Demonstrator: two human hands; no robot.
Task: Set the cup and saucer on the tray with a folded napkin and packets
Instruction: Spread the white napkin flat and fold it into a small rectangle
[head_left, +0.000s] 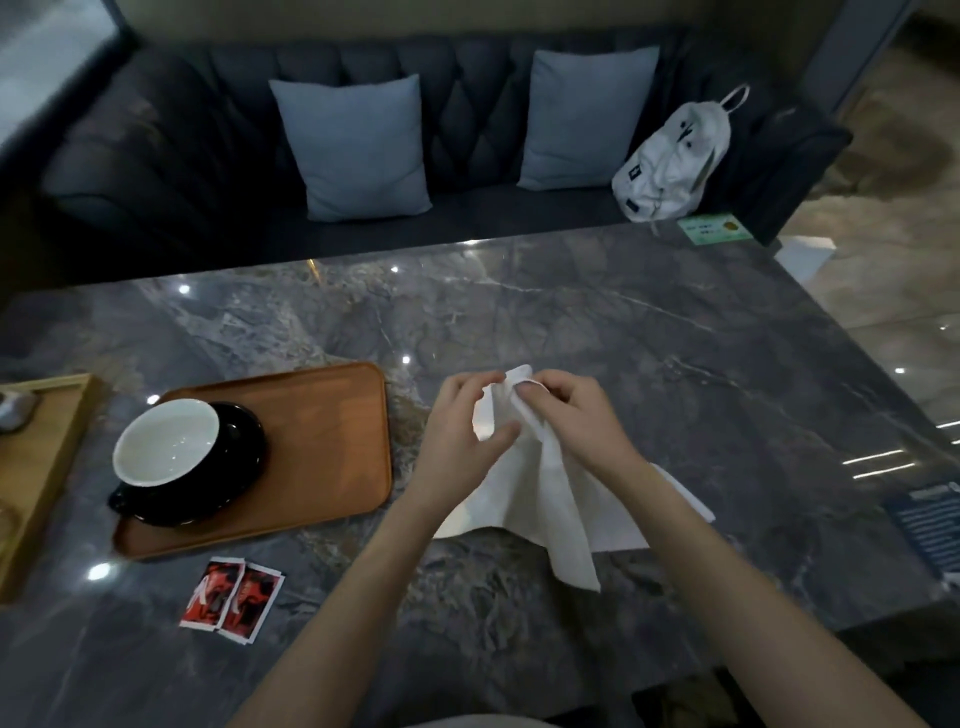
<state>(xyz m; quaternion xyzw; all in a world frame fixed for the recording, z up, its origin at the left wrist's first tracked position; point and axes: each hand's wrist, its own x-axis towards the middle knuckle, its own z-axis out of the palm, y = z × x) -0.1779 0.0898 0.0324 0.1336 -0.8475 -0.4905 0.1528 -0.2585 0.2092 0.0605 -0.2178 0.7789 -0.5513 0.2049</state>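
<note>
The marbled grey surface (597, 322) is carrying all the task's things, with a dark sofa (467, 104) lying beyond it at twelve o'clock. The wooden tray (332, 431) is sitting at nine o'clock from the hands, and the black saucer (244, 467) is resting on its left part with the cup (166, 441), white inside, sitting on it; that portion of the task is judged complete. The white napkin (540, 499) is hanging at the centre, pinched near its top edge, its lower part draping down to the surface and not yet folded flat. The left hand (462, 431) is closing thumb and fingers on the napkin's left side; the right hand (576, 415) is gripping its upper right part, fingers curled round the cloth. Two red packets (234, 597) are lying side by side on the surface at seven o'clock from the hands, just off the tray's near edge, untouched. Outstanding, in this assessment: finishing the fold, placing the napkin on the tray's bare right part, then moving the packets onto it.
</note>
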